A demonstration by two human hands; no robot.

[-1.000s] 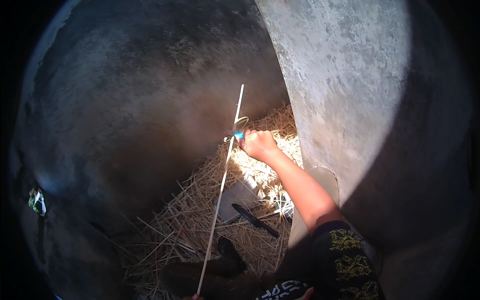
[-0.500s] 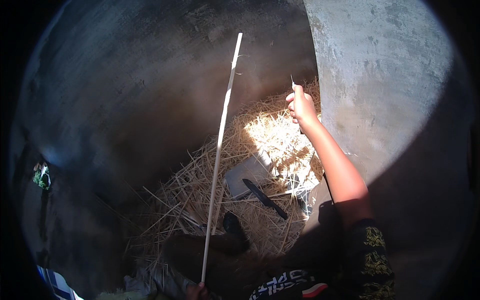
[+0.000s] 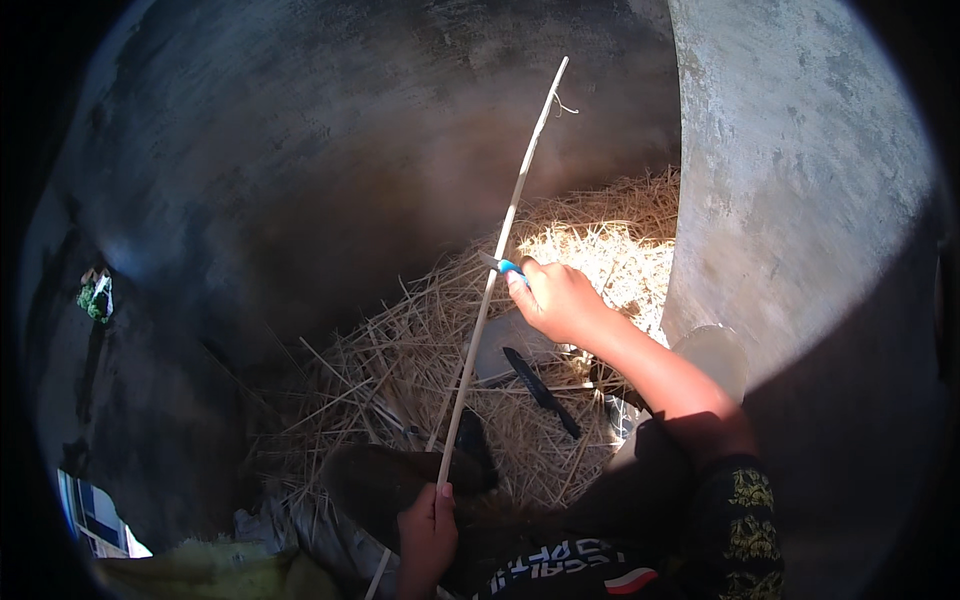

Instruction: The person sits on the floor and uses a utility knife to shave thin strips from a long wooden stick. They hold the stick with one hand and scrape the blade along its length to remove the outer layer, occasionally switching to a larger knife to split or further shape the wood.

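A long, pale, thin wooden stick [image 3: 478, 335] slants up and away from my lap, with a thin curled shaving [image 3: 565, 106] hanging near its far end. My left hand [image 3: 428, 530] is closed around its lower part, close to my body. In my right hand [image 3: 562, 300] is a small knife with a blue handle [image 3: 511, 268], gripped with the thumb along it. Its short blade lies across the stick, about midway along the visible length. Whether the edge is biting into the wood is too small to tell.
Loose straw [image 3: 350, 390] covers the ground. A black knife [image 3: 541, 392] lies on it beside a flat grey board [image 3: 508, 345], near my legs. A dark curved wall [image 3: 250, 200] rises ahead and to the left; a lighter panel [image 3: 780, 150] stands at the right.
My right hand has come down and toward me, bringing the blue-handled knife onto the stick. The stick's far end has swung right, and my left hand has come further into view.
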